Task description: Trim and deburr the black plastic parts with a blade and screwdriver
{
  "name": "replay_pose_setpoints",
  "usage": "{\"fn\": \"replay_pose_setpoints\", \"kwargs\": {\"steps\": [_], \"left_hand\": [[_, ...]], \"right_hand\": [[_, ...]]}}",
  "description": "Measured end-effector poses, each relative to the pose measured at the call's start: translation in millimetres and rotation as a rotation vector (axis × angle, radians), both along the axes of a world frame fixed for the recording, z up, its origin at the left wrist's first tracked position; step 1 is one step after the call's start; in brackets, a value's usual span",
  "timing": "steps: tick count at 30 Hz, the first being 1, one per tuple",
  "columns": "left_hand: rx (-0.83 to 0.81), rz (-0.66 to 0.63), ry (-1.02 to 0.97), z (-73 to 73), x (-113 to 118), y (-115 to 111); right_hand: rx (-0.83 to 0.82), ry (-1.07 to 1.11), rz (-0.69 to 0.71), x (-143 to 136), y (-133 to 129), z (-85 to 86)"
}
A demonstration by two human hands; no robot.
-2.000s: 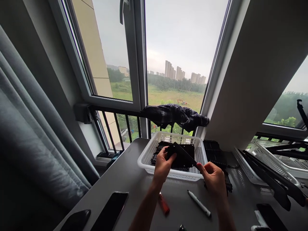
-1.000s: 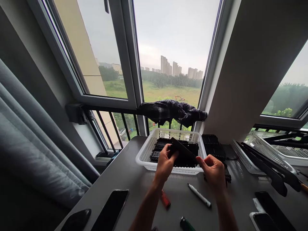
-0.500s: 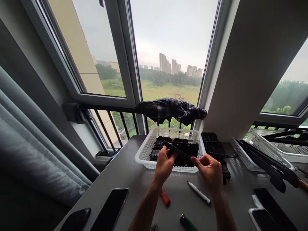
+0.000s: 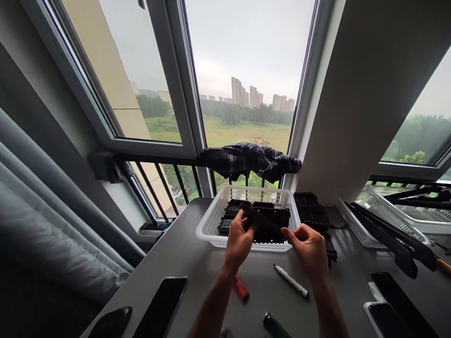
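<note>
A flat black strip [image 4: 262,219] is held slanting between both hands, above the near part of a white plastic basket [image 4: 207,234]. My left hand [image 4: 240,237] grips its upper left end between thumb and fingers. At its lower right end, my right hand [image 4: 306,244] pinches it with thumb and forefinger. Black ridged parts [image 4: 230,216] lie inside the basket, partly hidden by the strip and hands. More black parts [image 4: 310,209] are stacked on the table just right of the basket.
On the grey table [image 4: 176,258] lie a white marker [image 4: 291,281], a red object [image 4: 241,288], a green-and-black object [image 4: 275,326] and a dark phone [image 4: 160,307]. Right, long black pieces [image 4: 387,234] rest across another white basket [image 4: 366,239]. A plaid cloth [image 4: 250,159] drapes over the railing.
The view has shifted slightly. Both hands keep their hold on the black strip, which is tilted a little differently.
</note>
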State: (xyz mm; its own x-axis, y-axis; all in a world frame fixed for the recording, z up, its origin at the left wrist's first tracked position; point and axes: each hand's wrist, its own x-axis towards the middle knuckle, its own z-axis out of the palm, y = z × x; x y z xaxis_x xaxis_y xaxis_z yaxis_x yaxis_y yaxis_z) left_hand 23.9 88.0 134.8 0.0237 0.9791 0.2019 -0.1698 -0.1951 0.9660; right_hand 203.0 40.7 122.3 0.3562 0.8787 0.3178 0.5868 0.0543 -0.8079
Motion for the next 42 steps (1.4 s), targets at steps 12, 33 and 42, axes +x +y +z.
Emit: {"fn": "replay_pose_setpoints", "kwargs": {"steps": [12, 33, 42], "left_hand": [[-0.012, 0.007, -0.021, 6.3, -2, -3], [-0.05, 0.013, -0.043, 10.2, -4, -5], [-0.074, -0.006, -0.072, 11.1, -1, -6]], "right_hand": [[0.022, 0.073, 0.015, -1, -5, 3.1], [0.026, 0.079, -0.12, 14, -3, 3.0], [0.136, 0.09, -0.083, 10, -4, 4.4]]}}
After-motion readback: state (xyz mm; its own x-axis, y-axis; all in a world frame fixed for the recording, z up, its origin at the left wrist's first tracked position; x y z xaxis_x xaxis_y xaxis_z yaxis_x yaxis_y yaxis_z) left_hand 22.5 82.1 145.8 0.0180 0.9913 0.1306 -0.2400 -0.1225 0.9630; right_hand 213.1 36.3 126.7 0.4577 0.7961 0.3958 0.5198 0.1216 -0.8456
